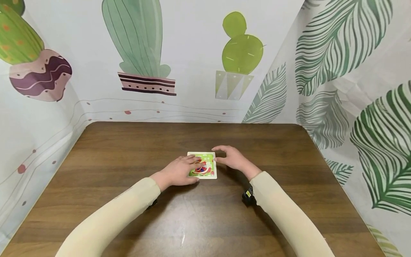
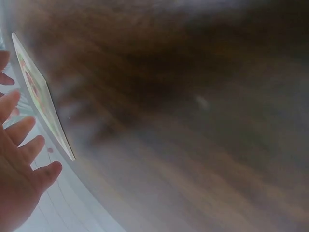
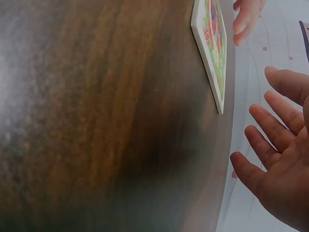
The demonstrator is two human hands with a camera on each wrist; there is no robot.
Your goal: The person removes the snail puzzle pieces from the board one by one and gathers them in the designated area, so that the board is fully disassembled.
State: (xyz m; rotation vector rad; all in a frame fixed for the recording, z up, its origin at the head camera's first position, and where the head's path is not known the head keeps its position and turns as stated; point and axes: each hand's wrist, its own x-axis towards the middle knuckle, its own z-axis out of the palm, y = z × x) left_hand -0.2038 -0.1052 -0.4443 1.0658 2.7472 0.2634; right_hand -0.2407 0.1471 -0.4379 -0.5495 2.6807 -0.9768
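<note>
A small square picture board with a pale rim lies flat on the table; its glossy green picture shows red, white and blue shapes. Spread over its left part is my left hand, fingers straight and hiding some of the picture. From the left wrist view, the left hand appears raised above the board. My right hand is by the board's right edge, fingers loosely extended and holding nothing. In the right wrist view a gap shows between the right hand and the board.
The brown wood-grain table reaches back to a white wall cloth printed with cacti and leaves. A black wrist device is strapped under the right sleeve. Light glares off the table's near middle.
</note>
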